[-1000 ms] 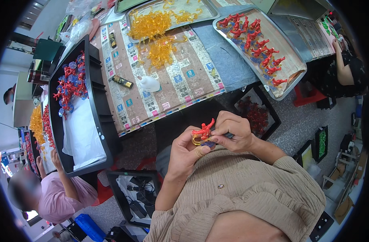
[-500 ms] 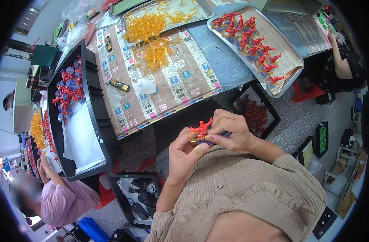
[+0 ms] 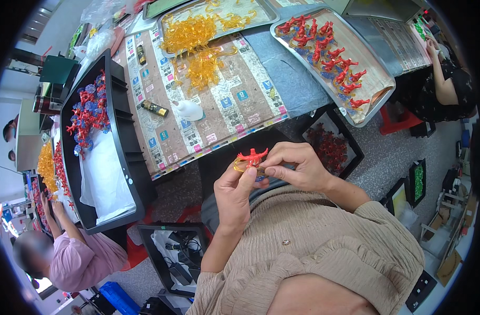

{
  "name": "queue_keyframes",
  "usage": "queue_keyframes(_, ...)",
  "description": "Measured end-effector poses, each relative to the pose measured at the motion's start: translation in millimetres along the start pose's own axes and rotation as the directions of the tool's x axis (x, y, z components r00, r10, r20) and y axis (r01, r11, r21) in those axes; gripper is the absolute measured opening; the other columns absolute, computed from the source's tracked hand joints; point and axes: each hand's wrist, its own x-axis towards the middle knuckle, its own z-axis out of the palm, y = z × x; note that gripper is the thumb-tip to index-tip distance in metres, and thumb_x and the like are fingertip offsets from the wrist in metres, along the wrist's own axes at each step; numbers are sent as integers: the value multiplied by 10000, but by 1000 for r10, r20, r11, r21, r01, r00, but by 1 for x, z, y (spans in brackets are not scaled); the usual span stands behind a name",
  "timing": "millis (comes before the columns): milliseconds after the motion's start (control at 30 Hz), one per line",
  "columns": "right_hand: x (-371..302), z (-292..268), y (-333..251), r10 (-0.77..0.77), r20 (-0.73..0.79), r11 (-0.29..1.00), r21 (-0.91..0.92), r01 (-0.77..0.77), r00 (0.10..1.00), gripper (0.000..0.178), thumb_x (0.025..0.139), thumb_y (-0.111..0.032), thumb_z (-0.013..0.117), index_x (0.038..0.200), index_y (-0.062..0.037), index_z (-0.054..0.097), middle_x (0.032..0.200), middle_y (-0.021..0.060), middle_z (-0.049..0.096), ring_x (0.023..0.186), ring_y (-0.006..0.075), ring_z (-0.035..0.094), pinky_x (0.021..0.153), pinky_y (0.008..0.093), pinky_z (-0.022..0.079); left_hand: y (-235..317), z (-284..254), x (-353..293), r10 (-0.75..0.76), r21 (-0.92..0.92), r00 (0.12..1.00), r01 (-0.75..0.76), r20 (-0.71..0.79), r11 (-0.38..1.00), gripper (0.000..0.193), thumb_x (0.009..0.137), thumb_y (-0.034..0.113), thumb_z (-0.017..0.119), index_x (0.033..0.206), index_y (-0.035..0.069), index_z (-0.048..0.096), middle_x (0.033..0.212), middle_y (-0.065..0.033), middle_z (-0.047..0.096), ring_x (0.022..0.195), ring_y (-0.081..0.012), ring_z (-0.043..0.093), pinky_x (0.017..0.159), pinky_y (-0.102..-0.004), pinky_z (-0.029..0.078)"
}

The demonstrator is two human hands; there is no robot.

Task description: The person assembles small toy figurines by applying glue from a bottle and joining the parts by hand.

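Fingers of the left hand (image 3: pixel 233 198) grasp 1 glossy red plastic figurine (image 3: pixel 253 156) (translucent yellow strand (image 3: pixel 238 166) alongside); the right hand (image 3: pixel 300 167) pinches beside it, hold unclear.

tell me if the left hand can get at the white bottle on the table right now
Probably yes: the white bottle lies near the table's front edge, and nothing seems to block the way. But the left hand holds the small red figure, so its fingers aren't free.
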Motion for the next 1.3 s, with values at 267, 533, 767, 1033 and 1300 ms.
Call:
queue_keyframes(267, -2, 9, 8, -1, -87, 1000, -27, -2, 996, 114, 814, -35, 703, 920, 4, 702, 824, 95, 667, 748, 178, 633, 658, 285, 501, -6, -3, 8, 125, 116, 992, -122, -15, 986, 131, 880, 7, 622, 987, -50, 671, 972, -53, 595, 773, -118, 615, 639, -240, 542)
queue_keyframes(533, 12, 10, -5, -83, -196, 972, -233, 35, 977, 168, 778, -53, 754, 931, -11, 699, 808, 68, 616, 687, 111, 596, 582, 224, 476, 7, 2, 25, 685, 804, 676, -551, 272, 225, 278, 707, -29, 730, 981, -41, 681, 742, -69, 566, 626, -135, 548, 533, -258, 440)
queue_keyframes(767, 25, 25, 4, -13, -337, 969, -236, -72, 941, 113, 754, -40, 763, 811, -8, 671, 721, 36, 579, 546, 65, 525, 479, 219, 420, 7, -9, 50, 622, 759, 526, -627, 580, -178, 396, 684, 78, 738, 1037, -66, 635, 747, -83, 525, 668, -242, 545, 557, -343, 442)
queue_keyframes(1033, 21, 32, 15, -138, -427, 936, -352, -23, 894, 82, 751, 10, 725, 763, -6, 646, 677, 56, 560, 515, 111, 529, 446, 253, 418, 5, -5, 63, 572, 703, 460, -633, 679, -324, 372, 687, 68, 718, 1026, -57, 632, 747, -76, 485, 641, -233, 521, 535, -349, 425)
queue_keyframes(1300, 25, 31, 24, -268, -446, 879, -475, 28, 854, 88, 745, 8, 725, 765, -8, 640, 669, 71, 555, 513, 162, 542, 448, 277, 426, 8, -3, 65, 542, 685, 451, -623, 709, -377, 241, 726, 79, 658, 928, -49, 625, 790, -60, 497, 667, -194, 531, 549, -318, 441)
